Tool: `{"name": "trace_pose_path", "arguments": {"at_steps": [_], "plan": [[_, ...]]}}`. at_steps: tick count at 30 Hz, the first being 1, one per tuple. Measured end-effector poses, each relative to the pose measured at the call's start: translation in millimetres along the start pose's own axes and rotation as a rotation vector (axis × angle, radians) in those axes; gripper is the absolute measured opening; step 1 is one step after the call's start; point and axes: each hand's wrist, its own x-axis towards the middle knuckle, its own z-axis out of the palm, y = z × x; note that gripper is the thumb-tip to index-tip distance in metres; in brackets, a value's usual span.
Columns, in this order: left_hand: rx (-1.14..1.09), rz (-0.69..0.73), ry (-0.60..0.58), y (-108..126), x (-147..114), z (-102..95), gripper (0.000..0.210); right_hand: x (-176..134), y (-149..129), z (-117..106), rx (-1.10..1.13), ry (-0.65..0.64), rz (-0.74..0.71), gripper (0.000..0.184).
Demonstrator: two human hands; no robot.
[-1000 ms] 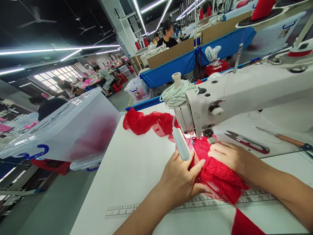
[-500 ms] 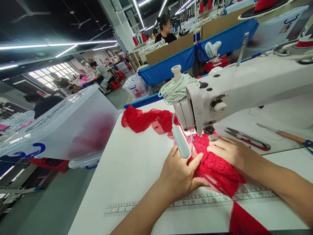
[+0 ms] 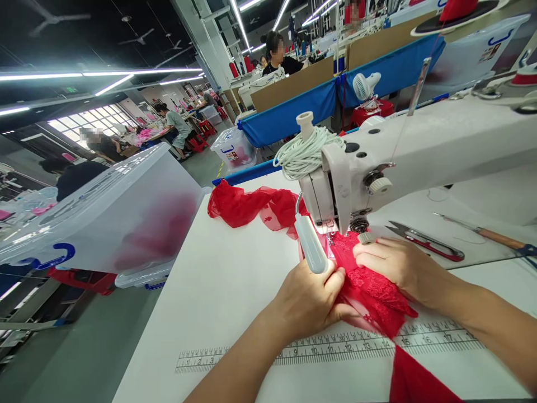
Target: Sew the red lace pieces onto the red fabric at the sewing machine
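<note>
Red lace fabric (image 3: pixel 371 285) with a sheer red layer lies bunched under the head of a white sewing machine (image 3: pixel 436 148). My left hand (image 3: pixel 312 296) is closed on the fabric's near left edge, its fingers bent and its thumb along the cloth. The small lamp (image 3: pixel 311 243) by the needle partly covers those fingers. My right hand (image 3: pixel 398 267) rests on the lace from the right, fingers together and curled over it; its thumb is hidden. The presser foot (image 3: pixel 330 238) stands at the fabric's far end, partly hidden. A red tail of cloth hangs toward the table's front edge.
Red sheer cloth (image 3: pixel 251 204) trails behind the needle. Thread snips (image 3: pixel 428 240) and a wooden-handled tool (image 3: pixel 499 238) lie right of my right hand. A printed ruler (image 3: pixel 327 351) crosses the white table (image 3: pixel 201 302). Left stands a plastic bin (image 3: pixel 138 207); co-workers sit beyond.
My left fingers have drawn in, bending tighter over the fabric edge. The lace has shifted slightly away from me, toward the needle. My right hand stays on it.
</note>
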Motion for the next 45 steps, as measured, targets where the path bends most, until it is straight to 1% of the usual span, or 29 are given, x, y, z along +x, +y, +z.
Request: {"name": "trace_pose_path", "arguments": {"at_steps": [2, 4, 8, 13, 19, 23, 28, 32, 36, 38, 40, 43, 45], "plan": [[0.013, -0.065, -0.025, 0.7, 0.5, 0.2, 0.075, -0.6, -0.1, 1.3, -0.002, 0.018, 0.026, 0.033], [0.031, -0.091, -0.011, 1.5, -0.3, 1.3, 0.07, -1.5, -0.3, 2.9, -0.001, 0.034, 0.052, 0.035], [0.057, -0.054, 0.051, 3.8, -3.8, 3.5, 0.069, -2.7, -0.6, 4.3, -0.01, 0.044, 0.041, 0.035], [0.103, -0.058, 0.099, 6.8, -8.8, 6.0, 0.07, -2.1, -1.4, 2.7, -0.022, 0.035, 0.042, 0.029], [0.143, -0.077, 0.079, 7.5, -12.1, 8.0, 0.071, -3.6, -1.2, 2.8, -0.009, 0.049, 0.058, 0.03], [0.142, -0.075, 0.073, 7.2, -12.0, 7.6, 0.069, -4.2, -1.4, 2.8, -0.002, 0.022, 0.07, 0.028], [0.154, -0.083, 0.032, 6.3, -12.6, 8.1, 0.07, -3.0, -2.7, 1.7, 0.001, 0.025, 0.08, 0.029], [0.164, -0.071, 0.067, 5.3, -12.3, 7.3, 0.068, -2.6, -1.7, 1.4, 0.029, 0.03, 0.081, 0.03], [0.166, -0.063, 0.111, 3.6, -10.0, 6.3, 0.068, -1.6, -0.3, 0.3, 0.1, -0.018, 0.116, 0.03], [0.149, -0.039, 0.121, 2.1, -7.6, 5.8, 0.071, -0.2, -0.6, -0.6, 0.121, -0.035, 0.122, 0.029], [0.106, 0.01, 0.109, 0.2, -4.6, 5.2, 0.072, 1.4, -1.3, -1.4, 0.108, -0.013, 0.11, 0.028], [0.04, 0.06, 0.059, -2.2, -1.0, 4.5, 0.062, 2.9, -2.5, -2.1, 0.073, 0.018, 0.069, 0.026], [0.031, 0.008, 0.039, -3.0, -0.6, 4.6, 0.052, 2.8, -2.9, -1.9, 0.059, 0.025, 0.047, 0.028]]}}
